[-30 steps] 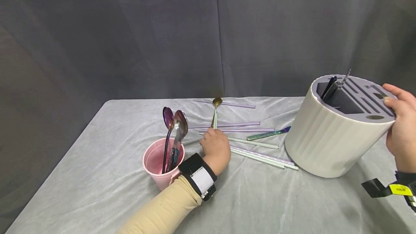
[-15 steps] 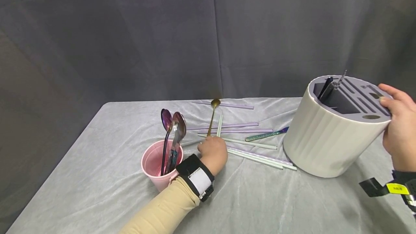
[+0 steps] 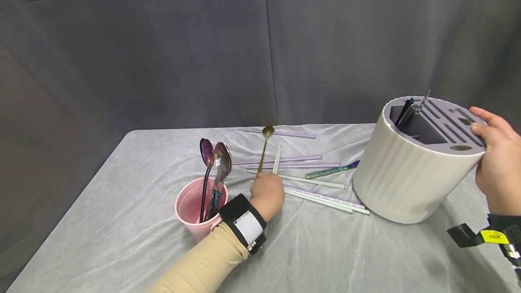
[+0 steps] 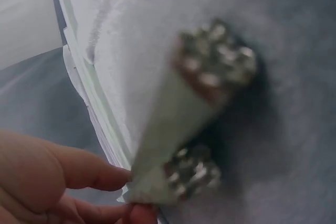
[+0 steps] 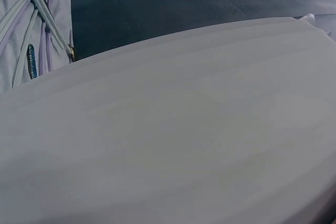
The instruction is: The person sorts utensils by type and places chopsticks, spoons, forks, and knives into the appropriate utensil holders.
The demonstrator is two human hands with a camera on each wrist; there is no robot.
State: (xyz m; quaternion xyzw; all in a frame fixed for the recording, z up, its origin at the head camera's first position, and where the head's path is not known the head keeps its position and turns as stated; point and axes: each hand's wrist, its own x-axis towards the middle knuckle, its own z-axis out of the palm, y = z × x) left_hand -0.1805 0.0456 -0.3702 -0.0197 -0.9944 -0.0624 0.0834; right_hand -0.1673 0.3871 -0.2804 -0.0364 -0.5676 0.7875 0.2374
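Note:
My left hand [image 3: 266, 196] is low over the middle of the table. In the left wrist view, its thumb and fingers pinch a pair of pale green chopsticks [image 4: 170, 111] with shiny, patterned ends. In the head view, their far ends show beyond the knuckles. A gold spoon [image 3: 263, 150] lies beside them, its handle running to the hand. On the right, my right hand [image 3: 498, 162] grips the top rim of a white ribbed utensil holder [image 3: 411, 184], which leans. A dark-handled utensil and a metal one stand in its large compartment. The right wrist view mostly shows the holder's wall.
Several pale green and lilac chopsticks [image 3: 311, 178] lie scattered between the hand and the holder. Among them is a glittery teal handle [image 3: 331, 172]. A pink cup [image 3: 191, 202] with several spoons [image 3: 222, 157] stands left of my left wrist. A grey curtain [image 3: 203, 49] hangs behind the table.
The pale green chopsticks in my left hand have swung so their far ends point more to the right, apart from the gold spoon. The right hand keeps its grip on the holder.

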